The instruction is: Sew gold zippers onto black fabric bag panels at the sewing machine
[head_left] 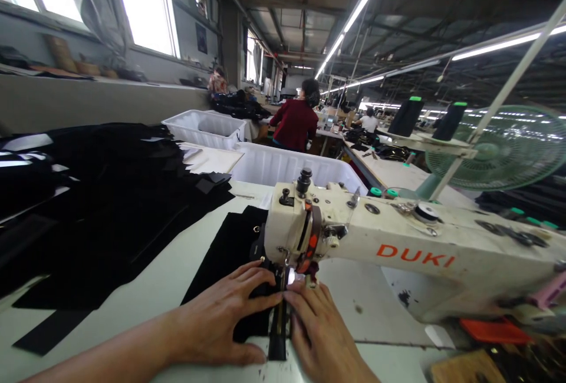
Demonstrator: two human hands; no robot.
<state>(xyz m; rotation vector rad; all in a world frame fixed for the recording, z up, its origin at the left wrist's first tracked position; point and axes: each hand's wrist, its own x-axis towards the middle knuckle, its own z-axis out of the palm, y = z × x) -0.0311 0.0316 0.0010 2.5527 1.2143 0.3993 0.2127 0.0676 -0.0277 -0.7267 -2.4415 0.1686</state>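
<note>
My left hand (221, 318) lies flat, fingers stretched out, on a black fabric piece (230, 253) on the sewing table (154, 289). My right hand (318, 330) rests beside it, fingers extended, pressing a narrow black strip (278, 336) that runs under the needle. Both sets of fingertips meet just in front of the presser foot of the white DUKI sewing machine (398, 247). The fabric continues behind the machine head.
A large pile of black cut pieces (88, 206) covers the table's left. White plastic bins (283, 165) stand behind. A green fan (508, 147) and thread cones (407, 116) are at the right. A person in a red top (294, 124) sits further ahead.
</note>
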